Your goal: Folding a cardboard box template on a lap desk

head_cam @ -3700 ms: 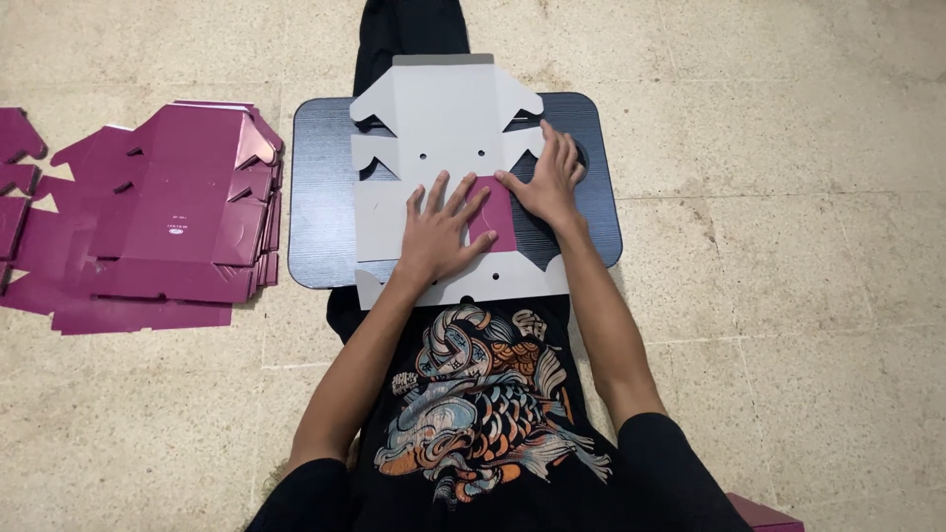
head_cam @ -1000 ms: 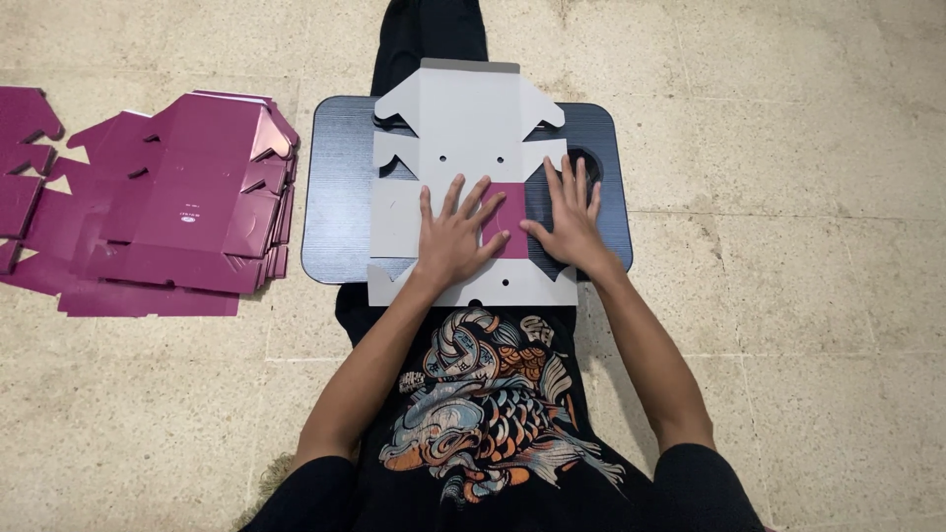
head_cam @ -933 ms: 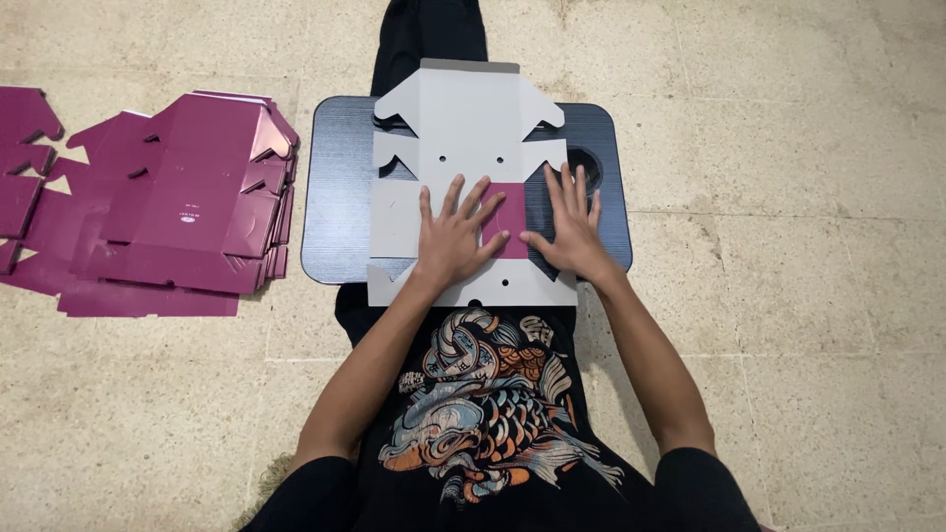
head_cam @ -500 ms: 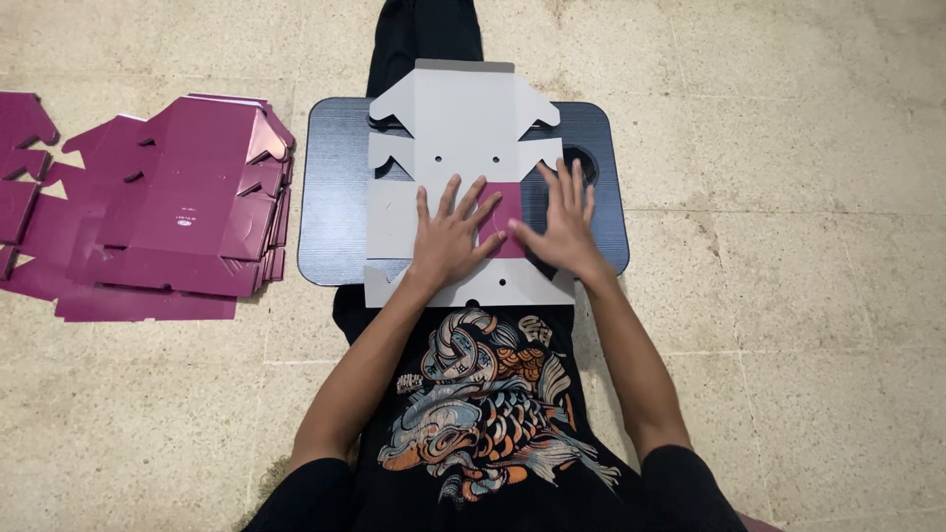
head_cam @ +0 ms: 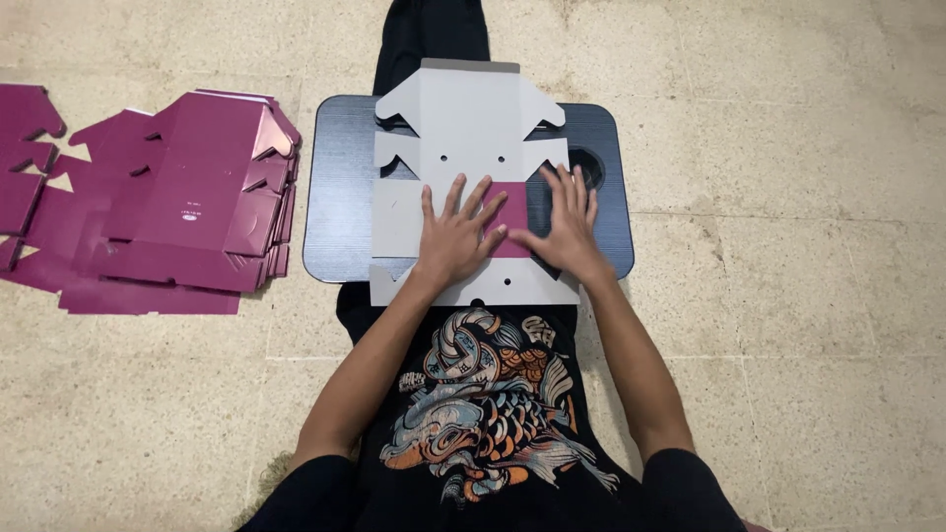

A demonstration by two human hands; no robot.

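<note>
Floor (head_cam: 808,325): pale beige tiles with speckled, worn surface and visible grout lines; the person sits directly on it, legs stretched forward. Lap tray (head_cam: 340,207): dark, ribbed, rounded corners, lying flat over the legs; round recess near its right edge, partly covered. On the tray: one flat cardboard sheet (head_cam: 463,113), grey side up, cut with flaps and small holes; its far edge overhangs the tray, its near edge reaches the person's shirt. On the floor left of the tray: stack of flat purple sheets (head_cam: 187,202), just beside the tray's edge; further purple sheets (head_cam: 25,148) spread toward the left frame edge.
</note>
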